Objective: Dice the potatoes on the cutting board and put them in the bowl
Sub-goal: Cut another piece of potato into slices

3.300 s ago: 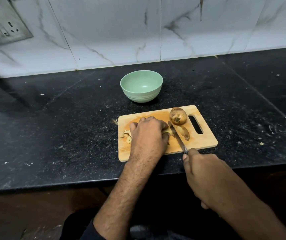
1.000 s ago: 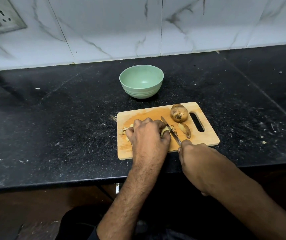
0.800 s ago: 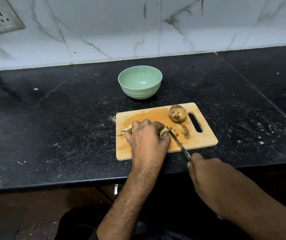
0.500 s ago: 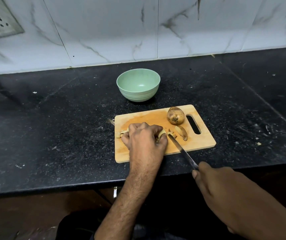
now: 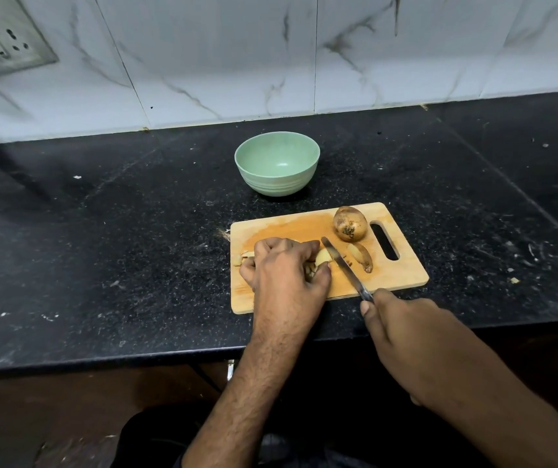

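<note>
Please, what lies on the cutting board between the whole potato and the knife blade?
In the head view, a cut potato slice lies between the whole potato and the knife blade, apart from both, on the cutting board.

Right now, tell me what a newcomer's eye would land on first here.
The two hands on the pale wooden cutting board at the black counter's near edge: the left hand grips a partly cut potato, the right hand holds a steel knife against it. Behind the board stands an empty mint-green bowl; a whole brown potato waits near the board's handle slot.
</note>
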{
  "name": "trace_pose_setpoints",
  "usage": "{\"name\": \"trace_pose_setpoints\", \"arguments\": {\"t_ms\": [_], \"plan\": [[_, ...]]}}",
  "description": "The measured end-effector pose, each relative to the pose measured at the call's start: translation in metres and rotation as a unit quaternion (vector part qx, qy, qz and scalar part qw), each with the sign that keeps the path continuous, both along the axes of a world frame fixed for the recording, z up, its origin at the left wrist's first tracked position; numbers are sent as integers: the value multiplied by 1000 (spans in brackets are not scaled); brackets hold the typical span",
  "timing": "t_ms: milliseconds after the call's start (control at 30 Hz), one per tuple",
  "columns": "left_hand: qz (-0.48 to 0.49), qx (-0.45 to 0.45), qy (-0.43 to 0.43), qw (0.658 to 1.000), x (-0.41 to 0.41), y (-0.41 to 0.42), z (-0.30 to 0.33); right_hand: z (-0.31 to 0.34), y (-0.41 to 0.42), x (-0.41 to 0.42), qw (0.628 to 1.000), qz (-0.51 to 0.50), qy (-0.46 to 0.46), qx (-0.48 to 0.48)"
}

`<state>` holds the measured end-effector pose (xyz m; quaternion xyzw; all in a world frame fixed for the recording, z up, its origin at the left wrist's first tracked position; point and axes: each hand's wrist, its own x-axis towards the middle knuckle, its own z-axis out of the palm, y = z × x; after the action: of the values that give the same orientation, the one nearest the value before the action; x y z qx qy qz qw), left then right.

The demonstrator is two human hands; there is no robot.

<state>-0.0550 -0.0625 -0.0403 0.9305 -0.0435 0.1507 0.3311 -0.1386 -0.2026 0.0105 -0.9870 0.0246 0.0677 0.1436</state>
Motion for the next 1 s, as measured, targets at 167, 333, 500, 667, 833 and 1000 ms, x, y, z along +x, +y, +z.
{"name": "trace_pose_setpoints", "arguments": {"t_ms": [167, 333, 500, 667, 833, 1000], "plan": [[-2, 8, 6, 1000, 0, 2, -1, -4, 4, 6, 1000, 11, -8, -22], [10, -21, -1, 1000, 1, 0, -2, 1, 9, 5, 999, 22, 2, -37], [15, -32, 7, 999, 4, 0, -4, 0, 13, 5, 999, 29, -3, -36], [11, -44, 11, 999, 5, 0, -3, -2, 16, 7, 999, 34, 12, -26], [11, -40, 15, 999, 5, 1, -2, -1, 17, 22, 997, 32, 60, -26], [24, -46, 11, 999, 3, -1, -1, -3, 15, 25, 996, 38, 84, -20]]}}
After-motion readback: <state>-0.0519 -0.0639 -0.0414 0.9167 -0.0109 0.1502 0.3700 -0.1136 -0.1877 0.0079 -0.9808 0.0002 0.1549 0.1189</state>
